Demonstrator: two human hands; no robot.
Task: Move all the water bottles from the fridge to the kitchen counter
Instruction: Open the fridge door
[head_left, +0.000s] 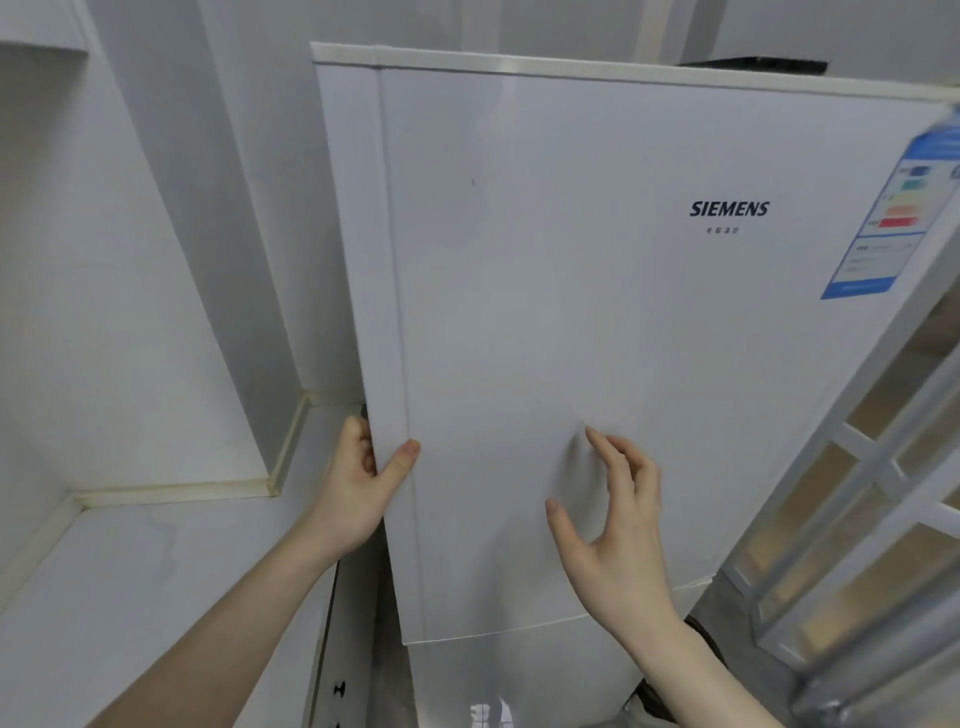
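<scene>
A white fridge door (597, 312) fills the middle of the view, with a brand name printed at its upper right. My left hand (363, 483) grips the door's left edge, fingers curled behind it and thumb on the front. My right hand (618, 525) hovers just in front of the lower part of the door, fingers spread and holding nothing. No water bottles are in sight; the fridge's inside is hidden behind the door.
A white kitchen counter (156, 561) lies at the lower left, running into a walled corner. An energy label (883, 218) is stuck at the door's right edge. A white-framed glass partition (857, 493) stands close on the right. A cabinet knob (340, 689) shows below the counter.
</scene>
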